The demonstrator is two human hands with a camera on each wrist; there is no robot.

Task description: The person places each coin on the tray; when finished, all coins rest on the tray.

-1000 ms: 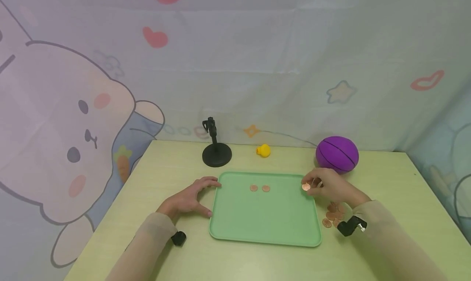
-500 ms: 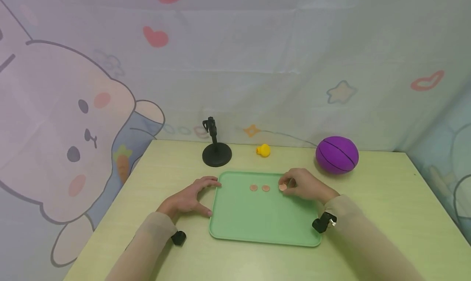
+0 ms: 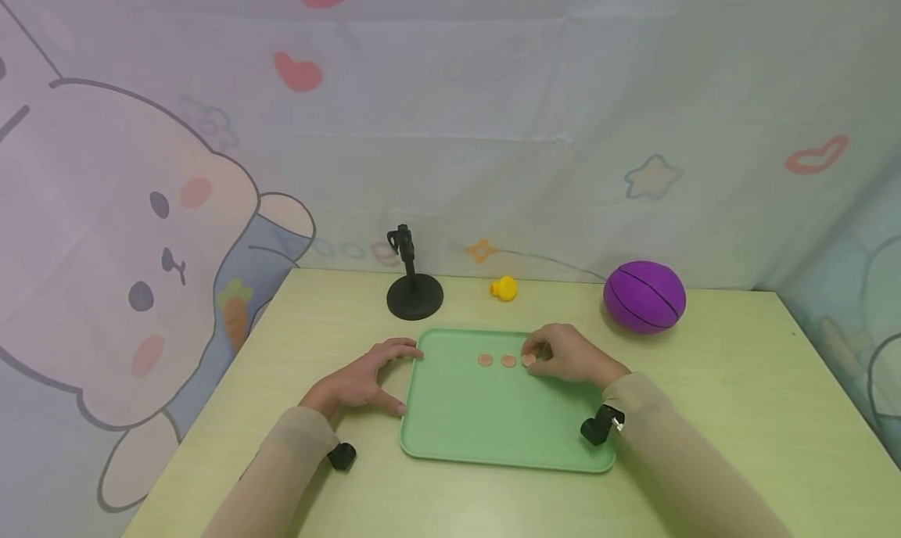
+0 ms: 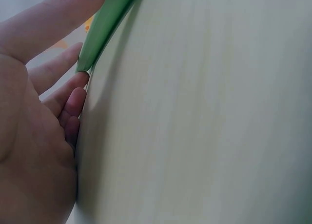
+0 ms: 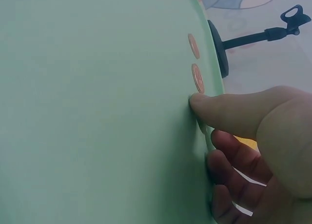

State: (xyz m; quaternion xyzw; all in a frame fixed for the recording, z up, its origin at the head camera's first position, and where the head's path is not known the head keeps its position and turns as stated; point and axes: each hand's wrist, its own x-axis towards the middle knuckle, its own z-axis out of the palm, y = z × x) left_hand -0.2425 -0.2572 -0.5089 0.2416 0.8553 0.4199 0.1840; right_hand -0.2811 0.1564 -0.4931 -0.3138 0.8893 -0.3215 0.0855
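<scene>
A green tray (image 3: 503,413) lies on the table. Two copper-coloured coins, one at the left (image 3: 485,360) and one beside it (image 3: 508,360), lie in a row near its far rim. My right hand (image 3: 568,354) is over the tray's far right part, pinching a third coin (image 3: 529,360) just right of that row. In the right wrist view the thumb (image 5: 229,109) mostly covers this coin, low at the tray's surface. My left hand (image 3: 355,380) rests by the tray's left side, its spread fingers and thumb touching the rim; the left wrist view shows it loosely relaxed.
Behind the tray are a black stand with a round base (image 3: 415,295), a small yellow toy (image 3: 504,288) and a purple ball (image 3: 644,297). A printed cloth (image 3: 450,131) hangs behind the table (image 3: 739,381).
My right hand has carried a coin leftward from the tray's right rim to beside the two coins. Its sleeve now covers where the coin pile showed. My left hand has stayed put.
</scene>
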